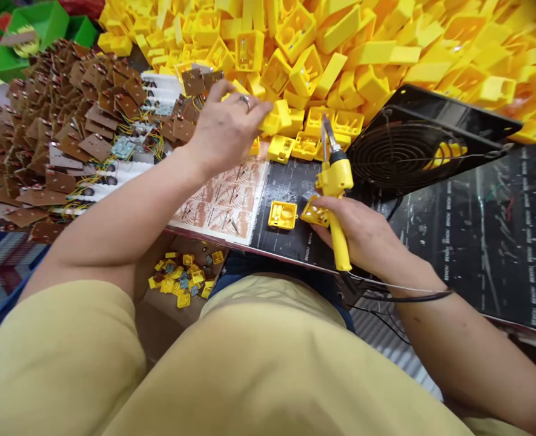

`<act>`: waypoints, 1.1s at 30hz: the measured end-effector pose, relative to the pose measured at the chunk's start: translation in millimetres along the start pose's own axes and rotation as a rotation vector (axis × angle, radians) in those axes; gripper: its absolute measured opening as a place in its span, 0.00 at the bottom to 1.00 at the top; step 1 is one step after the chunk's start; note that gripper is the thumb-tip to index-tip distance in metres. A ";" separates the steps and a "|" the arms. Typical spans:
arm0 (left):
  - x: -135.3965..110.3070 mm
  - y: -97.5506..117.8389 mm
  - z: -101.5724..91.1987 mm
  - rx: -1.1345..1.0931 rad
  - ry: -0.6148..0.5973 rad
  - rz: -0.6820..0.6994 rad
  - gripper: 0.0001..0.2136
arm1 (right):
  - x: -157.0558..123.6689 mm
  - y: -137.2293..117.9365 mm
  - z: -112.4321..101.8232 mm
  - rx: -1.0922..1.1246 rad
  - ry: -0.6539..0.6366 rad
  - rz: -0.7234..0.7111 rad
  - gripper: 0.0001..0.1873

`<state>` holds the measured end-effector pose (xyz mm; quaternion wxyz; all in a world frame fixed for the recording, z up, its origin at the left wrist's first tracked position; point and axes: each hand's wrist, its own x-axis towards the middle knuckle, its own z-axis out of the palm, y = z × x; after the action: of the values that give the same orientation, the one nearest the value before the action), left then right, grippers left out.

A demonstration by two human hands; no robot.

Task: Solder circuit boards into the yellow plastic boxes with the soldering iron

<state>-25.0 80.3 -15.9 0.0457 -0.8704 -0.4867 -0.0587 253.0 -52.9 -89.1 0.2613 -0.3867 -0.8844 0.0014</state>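
Soldering iron (338,188) is in the right hand (363,236), yellow handle wrapped in the palm and the metal tip pointing up and away, just in front of the black fan (404,151). That hand's grip is doing double duty: the fingertips are also pinching a small yellow shell (314,212) right above the front edge of the desk (476,242). The iron's cord (399,297) trails back under the wrist.

Just left of the held shell, a second shell (282,215) lies open side up on the dark mat, near the fingers but not touching them. Next to it is a printed sheet (222,203) with brownish pictures.

The left hand (226,127) is stretched out to the near edge of the huge shell pile (340,48) that fills the back of the desk. Its grip is narrow, with the fingers closed on one edge shell (271,121). There's a ring (246,100) on one finger.

On the far left is a big heap of brown circuit boards (68,121) with yellow wires poking out, and green bins (36,30) sit behind it. Down below the desk edge, between the arm and the lap, a cardboard box (158,327) holds a handful of small yellow bits (183,278). The fan is propped up at a tilt against the shell pile.
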 end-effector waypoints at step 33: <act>-116.7 30.4 28.9 -0.281 -0.110 0.101 0.34 | 20.1 -20.5 32.6 0.143 0.095 -0.034 0.24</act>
<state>-58.0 -29.9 -62.3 -0.1003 -0.8935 -0.4311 -0.0759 212.5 -47.0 -103.7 0.3298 -0.3517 -0.8751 0.0419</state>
